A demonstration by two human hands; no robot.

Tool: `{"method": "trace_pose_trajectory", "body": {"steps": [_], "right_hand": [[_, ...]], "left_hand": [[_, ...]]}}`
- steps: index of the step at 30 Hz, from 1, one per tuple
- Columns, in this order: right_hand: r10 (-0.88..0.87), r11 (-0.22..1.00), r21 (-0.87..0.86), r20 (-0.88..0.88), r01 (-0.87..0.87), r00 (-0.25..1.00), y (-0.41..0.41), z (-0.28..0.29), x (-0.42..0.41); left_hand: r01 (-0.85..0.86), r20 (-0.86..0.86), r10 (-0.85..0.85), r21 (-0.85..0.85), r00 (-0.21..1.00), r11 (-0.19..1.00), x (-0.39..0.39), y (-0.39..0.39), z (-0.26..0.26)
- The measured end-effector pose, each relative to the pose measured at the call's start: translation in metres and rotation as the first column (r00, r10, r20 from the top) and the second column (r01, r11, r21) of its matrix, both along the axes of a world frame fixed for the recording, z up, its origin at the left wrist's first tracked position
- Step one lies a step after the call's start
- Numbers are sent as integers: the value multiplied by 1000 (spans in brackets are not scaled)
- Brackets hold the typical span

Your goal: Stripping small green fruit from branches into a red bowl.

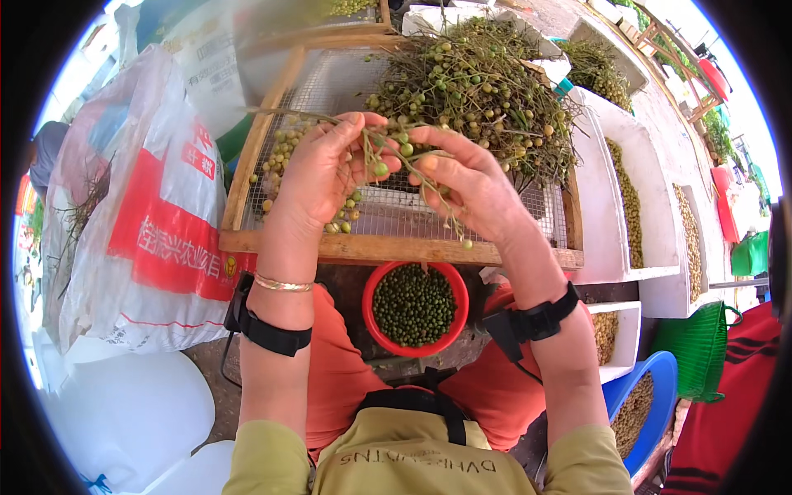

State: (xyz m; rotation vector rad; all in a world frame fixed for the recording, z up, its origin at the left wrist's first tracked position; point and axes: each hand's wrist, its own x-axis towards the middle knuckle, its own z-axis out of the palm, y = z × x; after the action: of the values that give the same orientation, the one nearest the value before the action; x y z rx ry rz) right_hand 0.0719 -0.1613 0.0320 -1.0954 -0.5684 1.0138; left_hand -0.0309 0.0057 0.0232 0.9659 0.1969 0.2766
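Note:
My left hand (325, 164) grips a thin stalk (403, 159) that bears a few small green fruits. The stalk's drooping right part is pinched in my right hand (473, 182). Both hands are raised over a wire-mesh screen in a wooden frame (396, 249). A large heap of fruit-bearing stalks (476, 93) covers the screen's back right. Loose yellowish fruits (288, 148) lie on the mesh at the left, partly hidden by my left hand. Below the frame, between my knees, a red bowl (367, 303) holds many dark green fruits (414, 306).
To the left stands a large printed woven sack (179, 247) with stalks inside. White foam boxes (656, 229) with sorted fruits line the right side. Further down there are a green basket (696, 356) and a blue basin (665, 396) of fruits. A person's sleeve (49, 151) shows far left.

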Motion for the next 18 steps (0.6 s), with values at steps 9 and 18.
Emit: {"method": "trace_pose_trajectory", "body": {"steps": [9,18], "right_hand": [[-83,988,-117,165,103,983,29,3,-14],[-154,980,129,-8,154,988,35,-4,-11]], "left_hand": [[12,-54,-5,121,999,993,-7,-2,0],[32,-6,-32,-101,999,994,-2,2,-2]]}}
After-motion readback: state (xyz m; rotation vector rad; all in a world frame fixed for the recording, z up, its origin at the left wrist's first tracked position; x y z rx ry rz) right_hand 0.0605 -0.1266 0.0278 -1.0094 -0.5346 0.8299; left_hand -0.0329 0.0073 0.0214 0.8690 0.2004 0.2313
